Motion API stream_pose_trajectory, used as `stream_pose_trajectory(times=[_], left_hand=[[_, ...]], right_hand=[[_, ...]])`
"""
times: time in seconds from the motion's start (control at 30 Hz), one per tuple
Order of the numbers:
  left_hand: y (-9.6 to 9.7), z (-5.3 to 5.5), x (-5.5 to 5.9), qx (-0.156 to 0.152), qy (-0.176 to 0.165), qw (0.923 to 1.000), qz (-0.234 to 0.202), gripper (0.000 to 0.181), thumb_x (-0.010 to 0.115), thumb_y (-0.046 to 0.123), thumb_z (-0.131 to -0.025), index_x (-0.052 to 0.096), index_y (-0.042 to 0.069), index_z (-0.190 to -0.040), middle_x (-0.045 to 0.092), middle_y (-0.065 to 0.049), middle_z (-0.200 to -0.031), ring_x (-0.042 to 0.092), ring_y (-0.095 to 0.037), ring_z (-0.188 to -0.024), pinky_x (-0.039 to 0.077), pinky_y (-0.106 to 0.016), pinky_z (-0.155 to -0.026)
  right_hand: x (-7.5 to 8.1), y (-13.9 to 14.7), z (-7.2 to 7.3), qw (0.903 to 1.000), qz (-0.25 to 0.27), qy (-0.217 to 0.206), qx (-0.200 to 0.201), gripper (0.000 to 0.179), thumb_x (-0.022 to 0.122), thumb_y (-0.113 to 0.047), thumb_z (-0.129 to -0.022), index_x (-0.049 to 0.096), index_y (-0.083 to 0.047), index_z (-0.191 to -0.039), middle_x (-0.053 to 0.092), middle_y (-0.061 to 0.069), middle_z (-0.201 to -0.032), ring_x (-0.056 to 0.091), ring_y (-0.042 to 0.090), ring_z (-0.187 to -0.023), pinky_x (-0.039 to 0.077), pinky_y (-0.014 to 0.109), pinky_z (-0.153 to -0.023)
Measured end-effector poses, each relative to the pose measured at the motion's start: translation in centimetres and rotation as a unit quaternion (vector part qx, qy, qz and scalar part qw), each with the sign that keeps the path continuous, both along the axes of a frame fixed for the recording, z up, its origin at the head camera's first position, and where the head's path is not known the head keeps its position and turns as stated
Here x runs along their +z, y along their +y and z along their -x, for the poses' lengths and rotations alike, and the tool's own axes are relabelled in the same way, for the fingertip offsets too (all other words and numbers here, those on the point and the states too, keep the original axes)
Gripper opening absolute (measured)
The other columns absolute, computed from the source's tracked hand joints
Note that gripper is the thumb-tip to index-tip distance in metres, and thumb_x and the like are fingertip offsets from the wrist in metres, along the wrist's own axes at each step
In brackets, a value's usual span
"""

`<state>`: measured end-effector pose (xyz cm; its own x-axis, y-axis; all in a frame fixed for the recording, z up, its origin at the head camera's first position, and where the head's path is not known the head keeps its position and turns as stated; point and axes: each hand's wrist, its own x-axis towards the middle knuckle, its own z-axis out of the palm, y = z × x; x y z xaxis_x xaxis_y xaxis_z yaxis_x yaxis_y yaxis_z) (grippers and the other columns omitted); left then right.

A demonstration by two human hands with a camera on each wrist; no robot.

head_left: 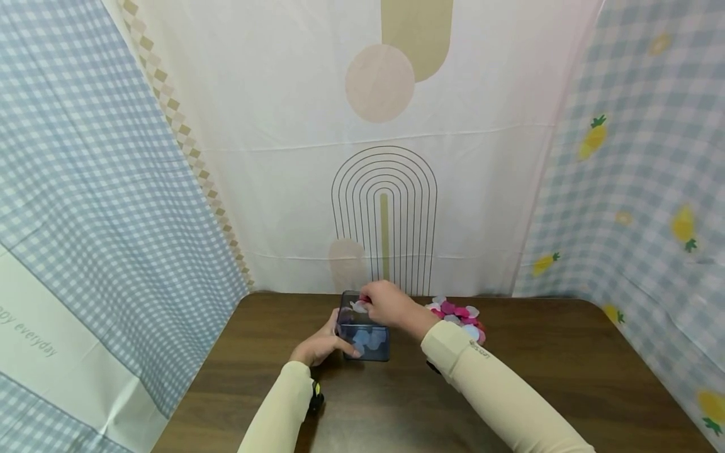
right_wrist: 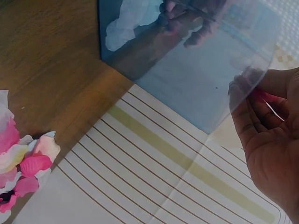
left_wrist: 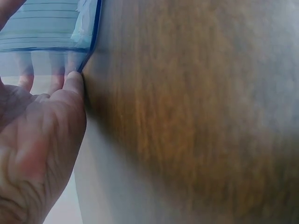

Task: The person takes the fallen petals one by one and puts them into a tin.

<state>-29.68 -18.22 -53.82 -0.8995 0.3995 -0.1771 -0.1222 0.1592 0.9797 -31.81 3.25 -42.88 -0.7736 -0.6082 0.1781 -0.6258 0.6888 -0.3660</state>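
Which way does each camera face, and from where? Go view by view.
Head: on the head, facing forward and down at table, cloth, container and petals; both sleeves, left hand and right hand show.
Left wrist: on that wrist, facing container and table; left hand shows along the left edge.
Right wrist: on that wrist, facing container, petals and cloth; right hand shows, plus fingers seen through or reflected in the container.
Shared: head and right wrist both show the petals.

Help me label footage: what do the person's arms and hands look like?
Left sleeve and right sleeve are cream, with dark lettering near the right cuff. A black, yellow-marked device is by the left wrist. Left hand and right hand: bare.
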Motion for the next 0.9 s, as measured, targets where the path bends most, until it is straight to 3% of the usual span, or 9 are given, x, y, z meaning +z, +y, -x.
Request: stream_pose_trajectory(times=[0.53,0.9], left_hand=[[0.1,0.2,-0.4,0.007,0.002,1.0000,0.006,0.112,0.089,-0.003,-0.071,0.021,0.020,-0.158,0.049,-0.020,-0.155,0.056,-0.029,-0.133,0.037,-0.051,-0.123],[-0.1,0.3,-0.4,0.004,-0.001,1.0000,0.007,0.115,0.090,0.000,-0.072,0.020,0.021,-0.160,0.044,-0.017,-0.160,0.051,-0.030,-0.137,0.032,-0.054,-0.127]], right_hand=[[-1.7,-1.1,1.0,0.9989,-0.031,-0.029,-0.019,0.009,0.069,-0.009,-0.099,0.077,-0.009,-0.096,0.076,0.003,-0.093,0.061,0.013,-0.078,0.058,0.035,-0.077],[-2.6,-1.6,1.3,0.9976,-0.053,-0.015,-0.040,0.012,0.067,-0.013,-0.099,0.079,-0.011,-0.102,0.078,0.002,-0.098,0.066,0.014,-0.084,0.060,0.038,-0.084]])
